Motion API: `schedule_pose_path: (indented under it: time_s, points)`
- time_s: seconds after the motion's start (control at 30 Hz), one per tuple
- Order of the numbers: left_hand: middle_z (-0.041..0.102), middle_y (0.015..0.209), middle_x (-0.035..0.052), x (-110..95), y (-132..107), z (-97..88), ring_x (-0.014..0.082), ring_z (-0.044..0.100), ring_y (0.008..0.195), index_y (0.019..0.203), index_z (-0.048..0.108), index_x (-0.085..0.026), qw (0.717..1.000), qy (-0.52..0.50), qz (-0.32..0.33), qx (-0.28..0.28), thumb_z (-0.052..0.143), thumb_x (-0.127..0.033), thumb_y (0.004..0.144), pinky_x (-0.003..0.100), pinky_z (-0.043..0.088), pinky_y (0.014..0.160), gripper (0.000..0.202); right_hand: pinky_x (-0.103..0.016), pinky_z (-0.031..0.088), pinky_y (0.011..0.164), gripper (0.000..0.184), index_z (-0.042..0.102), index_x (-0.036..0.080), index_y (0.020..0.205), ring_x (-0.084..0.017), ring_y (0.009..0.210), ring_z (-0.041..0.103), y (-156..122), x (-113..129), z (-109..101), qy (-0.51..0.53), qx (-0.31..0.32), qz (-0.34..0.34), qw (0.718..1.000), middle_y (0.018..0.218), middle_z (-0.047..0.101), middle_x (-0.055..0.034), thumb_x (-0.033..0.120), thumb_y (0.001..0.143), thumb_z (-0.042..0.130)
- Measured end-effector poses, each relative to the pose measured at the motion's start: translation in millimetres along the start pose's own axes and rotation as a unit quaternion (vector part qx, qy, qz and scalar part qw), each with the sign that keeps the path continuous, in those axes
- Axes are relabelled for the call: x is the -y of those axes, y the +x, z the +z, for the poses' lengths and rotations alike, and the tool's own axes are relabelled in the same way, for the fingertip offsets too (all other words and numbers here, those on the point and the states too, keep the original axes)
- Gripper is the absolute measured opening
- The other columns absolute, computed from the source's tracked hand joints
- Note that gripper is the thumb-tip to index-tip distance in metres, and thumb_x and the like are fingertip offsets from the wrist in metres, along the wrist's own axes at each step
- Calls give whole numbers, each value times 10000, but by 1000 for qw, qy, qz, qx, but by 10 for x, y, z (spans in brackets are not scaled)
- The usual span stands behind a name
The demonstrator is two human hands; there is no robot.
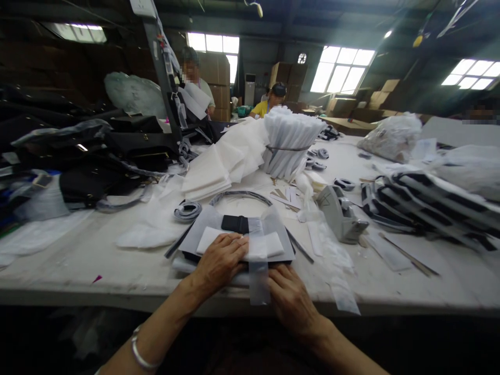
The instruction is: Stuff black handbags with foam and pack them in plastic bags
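A black handbag lies in front of me, mostly covered by a grey-white sheet and a folded white pad. A black strap piece with a buckle shows above the pad. A clear plastic strip runs down over the pad and past the bag's front edge. My left hand lies on the pad beside the strip, fingers extended. My right hand has its fingers curled at the bag's front edge, right of the strip; its fingertips are partly hidden. The wrapped handle arches behind.
A coiled wrapped strap lies behind left, near white sheets. A tied bundle of white foam stands farther back. At right are a grey tape dispenser and wrapped black straps. Black bags are piled left. Two people work beyond.
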State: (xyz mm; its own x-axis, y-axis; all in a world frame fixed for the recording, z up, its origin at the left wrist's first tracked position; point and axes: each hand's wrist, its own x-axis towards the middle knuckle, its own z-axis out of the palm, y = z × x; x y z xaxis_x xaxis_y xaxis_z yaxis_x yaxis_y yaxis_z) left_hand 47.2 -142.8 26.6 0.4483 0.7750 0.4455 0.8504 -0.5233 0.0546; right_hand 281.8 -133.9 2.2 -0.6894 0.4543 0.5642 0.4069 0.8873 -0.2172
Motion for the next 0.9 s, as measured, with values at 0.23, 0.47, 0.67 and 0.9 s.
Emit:
schedule_pose_path:
  time_s: [0.23, 0.47, 0.67, 0.9]
  points:
    - [706, 1010, 58, 69, 231, -170, 199, 589, 869, 1132, 578, -188, 997, 13, 8, 79, 608, -265, 905, 322, 473, 769, 242, -361, 373, 693, 102, 572, 189, 831, -215, 756, 515, 47, -53, -49, -33, -37, -39, 998, 767, 607, -48, 173, 907, 507]
    - [701, 932, 29, 25, 375, -272, 190, 583, 817, 1041, 607, -214, 997, 18, 1, 72, 589, -268, 910, 298, 472, 734, 142, -378, 374, 830, 231, 634, 212, 907, -178, 847, 570, 211, -248, -144, -80, -105, -70, 989, 948, 704, -32, 108, 962, 435]
    - [644, 1198, 93, -206, 260, -84, 264, 574, 1018, 1173, 566, -174, 996, 70, -40, 31, 739, -323, 798, 387, 488, 826, 439, -366, 359, 754, 290, 624, 205, 748, -178, 744, 521, 184, -319, 13, -90, -125, -55, 987, 727, 646, -23, 120, 955, 439]
    - [636, 1267, 78, -265, 96, 183, 280, 561, 1114, 1243, 559, -167, 992, 97, -53, -55, 644, -227, 876, 404, 464, 891, 382, -367, 419, 836, 183, 662, 244, 1004, -184, 863, 615, 40, -427, -408, -51, -158, -3, 986, 926, 712, -18, 111, 896, 599]
